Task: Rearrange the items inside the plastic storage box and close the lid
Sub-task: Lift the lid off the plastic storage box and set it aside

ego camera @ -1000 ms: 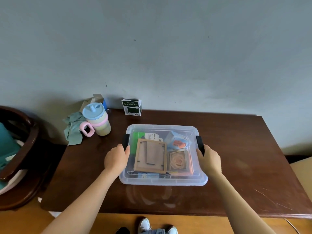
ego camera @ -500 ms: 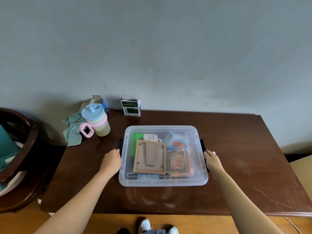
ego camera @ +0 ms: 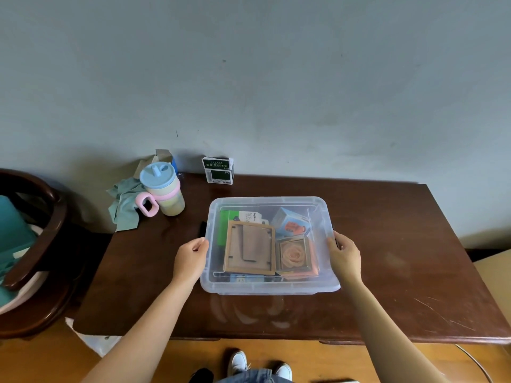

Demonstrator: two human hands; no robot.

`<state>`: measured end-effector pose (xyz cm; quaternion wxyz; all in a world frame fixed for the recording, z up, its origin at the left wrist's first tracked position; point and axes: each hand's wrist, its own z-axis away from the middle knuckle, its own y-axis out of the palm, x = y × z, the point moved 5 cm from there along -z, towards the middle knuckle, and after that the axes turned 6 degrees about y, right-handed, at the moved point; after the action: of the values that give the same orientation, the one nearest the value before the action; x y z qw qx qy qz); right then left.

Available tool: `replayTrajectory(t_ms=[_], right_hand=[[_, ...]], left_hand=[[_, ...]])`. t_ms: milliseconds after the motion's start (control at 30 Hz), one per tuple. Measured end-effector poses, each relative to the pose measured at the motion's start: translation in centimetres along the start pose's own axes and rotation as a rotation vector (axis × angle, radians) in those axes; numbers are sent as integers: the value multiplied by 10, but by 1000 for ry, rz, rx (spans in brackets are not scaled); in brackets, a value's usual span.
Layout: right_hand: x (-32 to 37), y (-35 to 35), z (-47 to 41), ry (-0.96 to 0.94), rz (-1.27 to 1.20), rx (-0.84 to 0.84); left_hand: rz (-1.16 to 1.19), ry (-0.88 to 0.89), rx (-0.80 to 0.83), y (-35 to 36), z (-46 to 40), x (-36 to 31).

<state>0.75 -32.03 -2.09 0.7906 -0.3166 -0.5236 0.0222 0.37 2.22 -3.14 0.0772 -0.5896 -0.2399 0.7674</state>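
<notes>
The clear plastic storage box (ego camera: pixel 269 288) sits mid-table with its clear lid (ego camera: pixel 265 201) on top. Through the lid I see a wooden frame (ego camera: pixel 249 247), a rose in a clear case (ego camera: pixel 294 255), a blue cube box (ego camera: pixel 293 225) and a green package (ego camera: pixel 225 228). My left hand (ego camera: pixel 190 258) grips the lid's left edge, fingers curled on the rim. My right hand (ego camera: pixel 345 254) grips the right edge. The black left latch (ego camera: pixel 203 229) hangs swung outward; the right latch is mostly hidden behind my right fingers.
A pastel sippy cup (ego camera: pixel 163 189) and a green cloth (ego camera: pixel 124 205) stand at the table's back left, and a small green carton (ego camera: pixel 218 170) at the wall. A dark wooden chair (ego camera: pixel 36 239) is at the left. The table's front edge (ego camera: pixel 276 337) is near my shoes.
Both hands came off the black latches, which swung outward, and now grip the lid's side edges. The box has not shifted on the table.
</notes>
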Motion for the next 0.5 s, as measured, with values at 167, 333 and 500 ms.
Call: replayTrajectory(t_ms=[167,333,500], right_hand=[[21,-14,10,17,-323,27],[30,-31,9,127,-509,120],[41,-55,16,43,-767,46]], left_hand=[[139,20,-114,-12,6,-10],[279,211,-140,-20,2,-53],[286,244,-70,-6,-8,-96]])
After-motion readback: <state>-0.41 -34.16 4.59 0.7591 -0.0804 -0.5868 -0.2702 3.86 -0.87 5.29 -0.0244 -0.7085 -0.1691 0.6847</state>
